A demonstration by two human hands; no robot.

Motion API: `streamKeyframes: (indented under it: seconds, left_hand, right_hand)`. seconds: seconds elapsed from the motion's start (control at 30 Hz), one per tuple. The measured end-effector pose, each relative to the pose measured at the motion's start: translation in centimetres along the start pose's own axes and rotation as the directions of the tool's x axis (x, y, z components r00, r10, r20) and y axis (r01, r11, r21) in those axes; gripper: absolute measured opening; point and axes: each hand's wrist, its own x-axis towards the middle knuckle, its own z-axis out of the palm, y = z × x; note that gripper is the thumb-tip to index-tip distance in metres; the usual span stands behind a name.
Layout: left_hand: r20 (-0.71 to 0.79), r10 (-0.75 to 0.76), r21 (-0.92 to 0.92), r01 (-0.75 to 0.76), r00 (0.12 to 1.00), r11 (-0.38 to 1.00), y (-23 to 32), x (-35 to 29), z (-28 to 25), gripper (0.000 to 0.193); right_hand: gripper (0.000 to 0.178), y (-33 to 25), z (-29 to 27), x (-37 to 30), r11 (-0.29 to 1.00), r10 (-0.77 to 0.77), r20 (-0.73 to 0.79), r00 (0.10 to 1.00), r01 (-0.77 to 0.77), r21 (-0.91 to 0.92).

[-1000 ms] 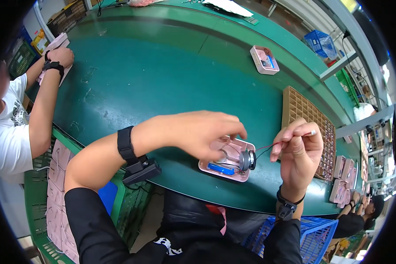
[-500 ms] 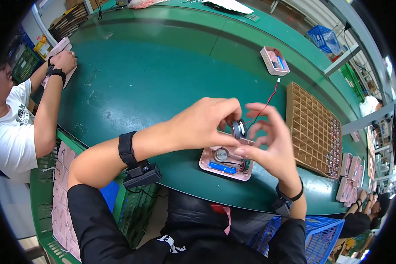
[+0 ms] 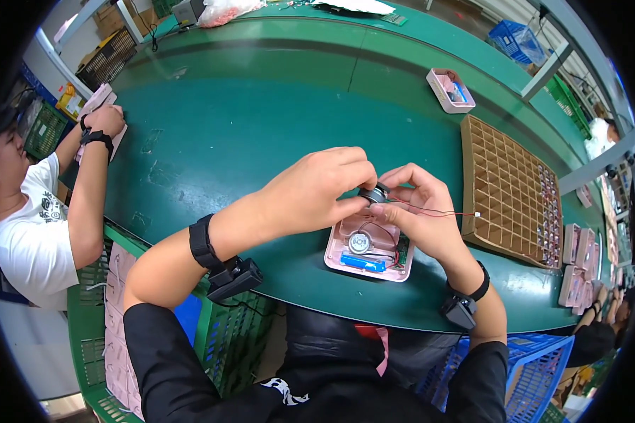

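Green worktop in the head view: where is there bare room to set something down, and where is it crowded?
The widest bare patch of green worktop lies between the co-worker's hands, the left hand and the far pink plastic case. It is crowded at the near pink plastic case, the right hand and, rightward, the brown cardboard divided tray.

Green tabletop [image 3: 261, 113] free from ten to twelve o'clock of the right hand [image 3: 422, 215], left hand [image 3: 331, 185] blocking nine, open pink casing [image 3: 374, 276] at eight, red wire [image 3: 460, 213] and partitioned cardboard tray [image 3: 468, 169] obstructing three
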Motion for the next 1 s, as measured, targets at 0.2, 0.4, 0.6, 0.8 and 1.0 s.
streamKeyframes:
  seconds: [0.2,0.4,0.6,0.8,1.0]
  left_hand:
    - [0.045,-0.03,0.047,0.028,0.999,0.999,1.0,-0.5,-0.1,0.016]
    - [0.234,-0.166,0.159,0.131,0.958,0.978,1.1,-1.0,0.5,0.017]
    - [0.267,-0.207,0.131,0.177,0.941,0.975,0.1,-1.2,2.1,0.016]
    - [0.252,-0.172,0.143,0.139,0.952,0.98,0.0,-1.6,3.0,0.016]
    - [0.251,-0.129,0.166,0.088,0.959,0.982,0.2,-1.5,2.6,0.017]
  right_hand:
    - [0.055,0.0,-1.5,-1.5,0.899,-0.121,0.072,0.99,0.14,-0.415]
    - [0.11,3.3,-2.6,-5.6,0.724,-0.174,0.193,0.966,0.259,-0.64]
    - [0.135,4.8,-3.2,-5.8,0.723,-0.182,0.26,0.948,0.308,-0.619]
    - [0.142,5.2,-3.2,-6.3,0.765,-0.126,0.237,0.963,0.246,-0.594]
    - [0.14,4.9,-3.0,-6.3,0.752,-0.131,0.239,0.962,0.253,-0.608]
